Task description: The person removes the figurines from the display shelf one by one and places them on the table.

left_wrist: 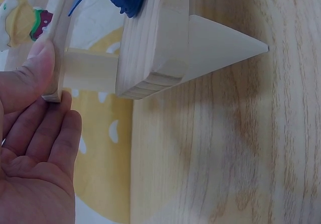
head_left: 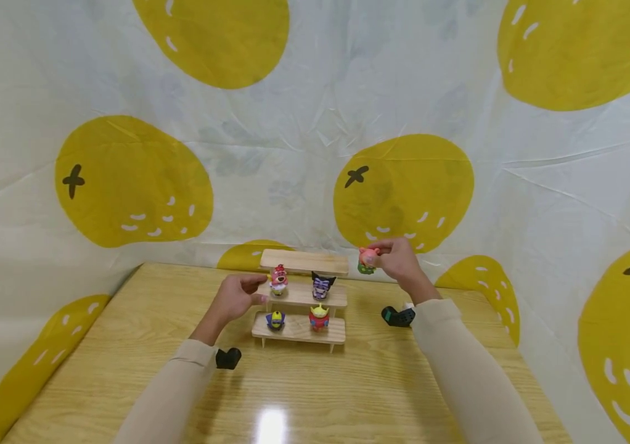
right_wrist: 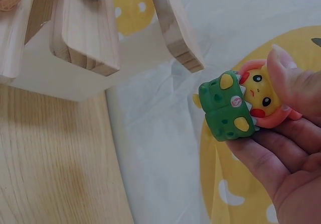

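Note:
My right hand (head_left: 400, 262) holds a small figurine (right_wrist: 235, 103) with a yellow face, a pink hood and a green spotted body. Thumb and fingers pinch it by the hood, in the air just right of the top tier of a three-tier wooden display stand (head_left: 298, 330). At the stand's left end, my left hand (head_left: 234, 299) grips the middle tier's edge, thumb above and fingers below in the left wrist view. Beside that thumb stands a pink bear figurine (head_left: 278, 280); a black-and-purple figurine (head_left: 322, 287) shares its tier.
On the bottom tier stand a yellow figurine with a blue cape (head_left: 275, 320) and a green-headed figurine in red (head_left: 319, 317). Black wrist devices (head_left: 398, 316) show at both wrists. Behind the wooden table (head_left: 293, 394) hangs a white curtain (head_left: 270, 185) with yellow fruit prints.

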`<state>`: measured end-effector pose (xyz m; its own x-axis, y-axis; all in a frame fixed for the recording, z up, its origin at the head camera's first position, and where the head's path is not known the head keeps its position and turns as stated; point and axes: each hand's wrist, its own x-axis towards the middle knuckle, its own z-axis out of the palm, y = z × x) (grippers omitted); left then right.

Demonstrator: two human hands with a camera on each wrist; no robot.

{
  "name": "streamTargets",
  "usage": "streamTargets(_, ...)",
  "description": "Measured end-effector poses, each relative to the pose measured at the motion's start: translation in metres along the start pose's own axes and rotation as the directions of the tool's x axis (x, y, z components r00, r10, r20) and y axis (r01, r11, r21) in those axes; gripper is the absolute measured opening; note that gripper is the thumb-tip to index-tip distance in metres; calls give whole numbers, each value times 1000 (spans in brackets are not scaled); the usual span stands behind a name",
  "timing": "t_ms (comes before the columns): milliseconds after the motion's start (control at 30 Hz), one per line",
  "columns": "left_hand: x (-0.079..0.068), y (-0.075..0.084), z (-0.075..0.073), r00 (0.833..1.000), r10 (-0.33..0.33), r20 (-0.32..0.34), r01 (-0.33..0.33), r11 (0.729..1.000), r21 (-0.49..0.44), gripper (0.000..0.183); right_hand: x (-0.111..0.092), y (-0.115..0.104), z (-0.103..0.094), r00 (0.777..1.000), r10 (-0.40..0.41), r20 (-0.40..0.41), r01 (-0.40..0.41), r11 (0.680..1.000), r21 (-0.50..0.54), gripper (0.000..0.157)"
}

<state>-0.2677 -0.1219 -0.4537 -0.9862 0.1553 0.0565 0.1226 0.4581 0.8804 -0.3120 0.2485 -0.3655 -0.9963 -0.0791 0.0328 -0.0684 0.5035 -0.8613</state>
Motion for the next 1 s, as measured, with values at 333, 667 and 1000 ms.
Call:
streamTargets(333, -3, -1, 1, 1000, 7, -3, -7, 1000, -3, 48, -3, 5, 0, 1000, -2, -5, 2, 1000, 1, 37)
streamTargets(667, 1, -2, 0, 1000, 19, -2, -19, 1000, 8, 48, -6, 16, -5, 1000, -19, -18, 19, 1000, -8, 34)
streamTargets(1000, 3, -2, 0, 1000, 20, -3, -20, 1000, 12, 49, -9, 19, -8, 1000, -6, -14, 6, 1000, -17, 40)
